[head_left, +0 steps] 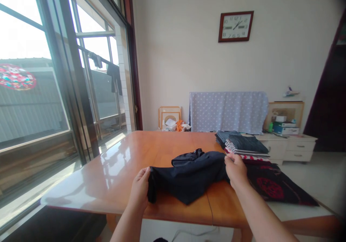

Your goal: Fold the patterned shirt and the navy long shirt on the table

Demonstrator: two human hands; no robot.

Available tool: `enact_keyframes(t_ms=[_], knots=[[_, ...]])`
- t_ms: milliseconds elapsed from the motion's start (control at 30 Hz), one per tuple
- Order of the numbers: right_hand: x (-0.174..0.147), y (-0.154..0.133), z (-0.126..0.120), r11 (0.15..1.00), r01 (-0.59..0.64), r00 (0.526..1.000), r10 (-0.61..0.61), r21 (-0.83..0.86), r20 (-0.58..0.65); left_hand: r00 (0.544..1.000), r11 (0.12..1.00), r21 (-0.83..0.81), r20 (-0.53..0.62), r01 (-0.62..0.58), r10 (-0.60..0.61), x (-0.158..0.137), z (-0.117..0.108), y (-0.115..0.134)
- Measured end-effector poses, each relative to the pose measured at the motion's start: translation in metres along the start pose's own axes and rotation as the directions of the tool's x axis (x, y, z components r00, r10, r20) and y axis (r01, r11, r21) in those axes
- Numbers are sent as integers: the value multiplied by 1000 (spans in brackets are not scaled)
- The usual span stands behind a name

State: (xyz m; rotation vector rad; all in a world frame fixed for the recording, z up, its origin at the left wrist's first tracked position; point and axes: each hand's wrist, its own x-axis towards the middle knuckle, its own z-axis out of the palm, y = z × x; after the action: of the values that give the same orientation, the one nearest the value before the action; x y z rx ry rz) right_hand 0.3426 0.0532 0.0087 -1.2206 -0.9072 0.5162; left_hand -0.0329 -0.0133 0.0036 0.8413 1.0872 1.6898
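Observation:
A dark navy garment (189, 177) lies partly bunched on the wooden table, its near edge sagging to a point between my hands. I cannot tell what kind of garment it is. My left hand (140, 184) pinches its left end, where a strip of cloth hangs down below the fingers. At the opposite end, my right hand (235, 167) grips the upper right corner, with the fingers closed on the fabric. Just beyond my right hand is a stack of folded clothes (247, 144), with denim on top of striped cloth.
The glossy wooden table (129, 155) has a seam near its front edge. A black cloth with a red pattern (283, 186) lies at the right. Behind stand a white cabinet (298, 150) and something draped in a dotted blue cloth (229, 110). Glass doors (62, 72) line the left side.

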Motion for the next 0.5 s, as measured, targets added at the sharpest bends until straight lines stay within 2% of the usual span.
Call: enact_keyframes(t_ms=[100, 133, 200, 233, 300, 333, 400, 433, 500], knots=[[-12, -1, -5, 984, 59, 997, -66, -167, -37, 998, 997, -55, 35, 53, -51, -7, 9, 0], [-20, -3, -4, 970, 98, 995, -103, -223, -9, 996, 994, -70, 54, 80, -77, -10, 12, 1], [-42, -10, 2, 940, 183, 981, -153, -289, 123, 985, 985, -101, 108, 142, -131, -15, 17, 3], [-56, -16, 6, 941, 204, 960, -138, -272, 243, 978, 979, -116, 139, 171, -154, -17, 21, 4], [-87, -30, 16, 944, 245, 887, -125, -223, 444, 963, 967, -138, 196, 213, -184, -24, 27, 5], [-103, -37, 22, 939, 282, 831, -137, -196, 540, 957, 963, -143, 218, 227, -193, -28, 31, 6], [-133, -49, 31, 931, 328, 719, -137, -159, 681, 946, 960, -134, 250, 247, -208, -37, 39, 8], [-145, -53, 35, 923, 346, 680, -121, -171, 723, 941, 960, -119, 262, 252, -215, -43, 43, 9], [-163, -56, 42, 885, 407, 652, -107, -227, 750, 936, 966, -77, 274, 249, -219, -53, 51, 10]])
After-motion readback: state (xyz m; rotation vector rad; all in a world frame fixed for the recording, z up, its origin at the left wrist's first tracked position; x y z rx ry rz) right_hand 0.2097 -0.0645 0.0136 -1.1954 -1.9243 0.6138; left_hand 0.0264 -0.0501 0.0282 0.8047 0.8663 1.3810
